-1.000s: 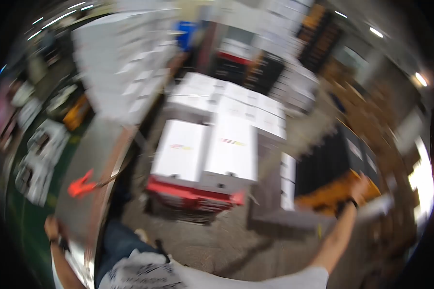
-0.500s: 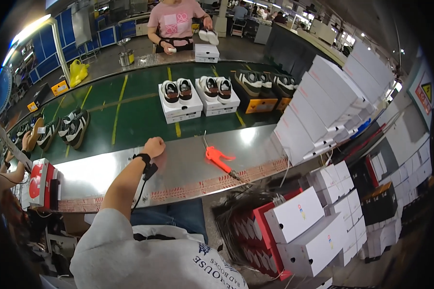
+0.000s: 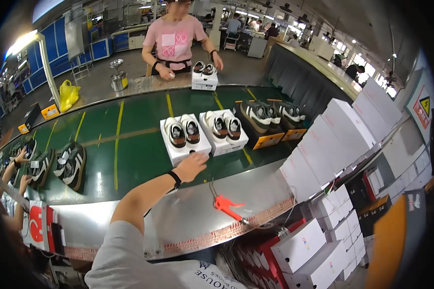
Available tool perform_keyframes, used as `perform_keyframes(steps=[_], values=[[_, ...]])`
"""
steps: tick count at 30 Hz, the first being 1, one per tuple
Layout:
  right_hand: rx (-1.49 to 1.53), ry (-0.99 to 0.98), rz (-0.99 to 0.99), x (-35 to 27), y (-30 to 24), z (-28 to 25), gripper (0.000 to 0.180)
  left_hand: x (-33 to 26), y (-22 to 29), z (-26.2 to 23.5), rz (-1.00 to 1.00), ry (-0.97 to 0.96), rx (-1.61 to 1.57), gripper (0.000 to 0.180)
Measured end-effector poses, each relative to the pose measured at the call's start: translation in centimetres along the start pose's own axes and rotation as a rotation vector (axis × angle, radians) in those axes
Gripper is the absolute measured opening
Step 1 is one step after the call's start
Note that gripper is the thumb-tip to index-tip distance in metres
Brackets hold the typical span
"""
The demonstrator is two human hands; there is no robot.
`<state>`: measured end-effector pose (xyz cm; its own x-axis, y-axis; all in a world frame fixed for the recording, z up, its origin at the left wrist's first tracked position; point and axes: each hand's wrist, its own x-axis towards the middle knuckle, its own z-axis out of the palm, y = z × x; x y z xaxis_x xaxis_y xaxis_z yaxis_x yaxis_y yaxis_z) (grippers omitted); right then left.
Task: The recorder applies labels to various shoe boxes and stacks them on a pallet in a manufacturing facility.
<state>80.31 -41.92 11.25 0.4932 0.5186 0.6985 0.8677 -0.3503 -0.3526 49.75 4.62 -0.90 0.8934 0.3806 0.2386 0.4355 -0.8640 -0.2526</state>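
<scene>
My left hand (image 3: 190, 166), a black band at its wrist, reaches across the steel counter (image 3: 188, 216) with fingers spread and holds nothing. Its fingertips are at the near edge of a white shoebox (image 3: 184, 147) that carries a pair of dark and white sneakers (image 3: 183, 131) and lies on the green conveyor belt (image 3: 130, 144). A second white box with a similar pair (image 3: 224, 132) sits just to its right. My right hand is out of view.
A red air blow gun (image 3: 224, 204) lies on the counter. A dark box with an orange front (image 3: 265, 137) carries shoes further right. Stacked white boxes (image 3: 342, 135) stand at right. A person in pink (image 3: 176, 41) handles a box across the belt. Another worker's hands (image 3: 19, 159) are at left.
My view has swung from the stacked boxes back to the belt. My left hand has moved forward off the counter's far edge to the near white shoebox.
</scene>
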Motion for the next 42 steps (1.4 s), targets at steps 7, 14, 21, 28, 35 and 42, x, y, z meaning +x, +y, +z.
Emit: perform_keyframes(steps=[7, 14, 21, 28, 35, 42], values=[[-0.031, -0.045, 0.044, 2.4, -1.3, 1.6, 0.024, 0.5, -3.8, 4.3, -0.069, -0.035, 0.37, 0.044], [-0.057, -0.079, 0.076, 3.3, -1.7, 1.8, 0.022, -3.2, -11.0, 3.0, -0.219, -0.21, 0.329, 0.052], [-0.067, -0.112, 0.101, 4.4, -1.9, 1.9, 0.02, 8.2, -4.8, 1.7, 0.066, 0.335, -0.304, 0.016], [-0.088, -0.112, 0.129, 4.8, -1.3, 2.0, 0.018, 20.7, 3.2, 2.4, 0.096, -0.172, 0.656, 0.052], [-0.039, -0.104, 0.113, 5.8, -0.9, 2.3, 0.016, 12.5, 1.1, 1.1, 0.167, 0.265, -0.111, 0.028], [0.315, -0.094, -0.123, 9.2, -4.7, 3.5, 0.014, -4.4, -0.6, -7.6, -0.434, -0.117, -2.202, 0.048]])
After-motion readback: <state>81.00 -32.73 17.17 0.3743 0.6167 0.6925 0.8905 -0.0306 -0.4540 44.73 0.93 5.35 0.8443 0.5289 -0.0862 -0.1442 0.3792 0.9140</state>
